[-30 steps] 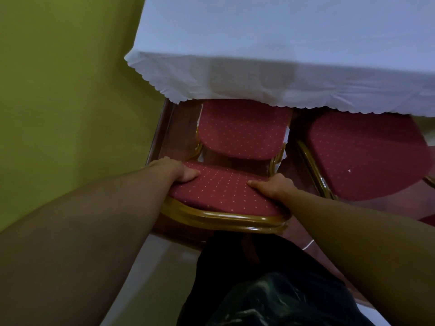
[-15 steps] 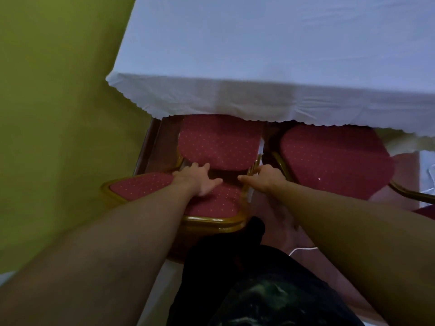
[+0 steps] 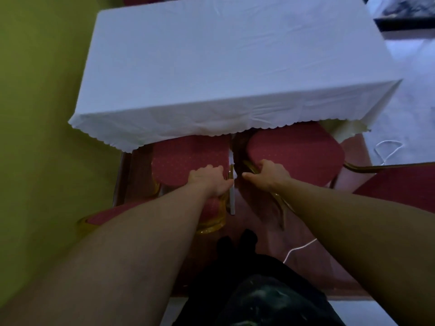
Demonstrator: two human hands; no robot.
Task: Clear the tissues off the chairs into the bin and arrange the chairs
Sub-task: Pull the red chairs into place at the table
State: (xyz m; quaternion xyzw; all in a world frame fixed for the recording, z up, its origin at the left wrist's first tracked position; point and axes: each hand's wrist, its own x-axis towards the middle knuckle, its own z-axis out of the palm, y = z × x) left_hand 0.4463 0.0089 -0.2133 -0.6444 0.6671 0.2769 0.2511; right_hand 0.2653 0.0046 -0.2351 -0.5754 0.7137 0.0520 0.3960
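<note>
Two chairs with red dotted seats and gold frames stand pushed under a table with a white cloth (image 3: 235, 67). My left hand (image 3: 208, 181) lies curled on the right rear corner of the left chair (image 3: 186, 158), by its gold frame. My forearm hides most of that chair's backrest. My right hand (image 3: 267, 175) grips the gold frame on the left side of the right chair (image 3: 299, 154). A thin white strip (image 3: 232, 198) stands in the gap between the chairs; I cannot tell what it is. No tissue shows on either seat.
A green wall (image 3: 42, 114) runs close along the left. Red carpet (image 3: 294, 274) lies under the chairs, with a white cord (image 3: 297, 250) on it and another cord (image 3: 388, 150) on the pale floor at right. My dark clothing (image 3: 259, 292) fills the bottom middle.
My head has risen, so the whole table now shows. My left hand slid from the left chair's backrest to its seat corner. My right hand moved onto the right chair's frame.
</note>
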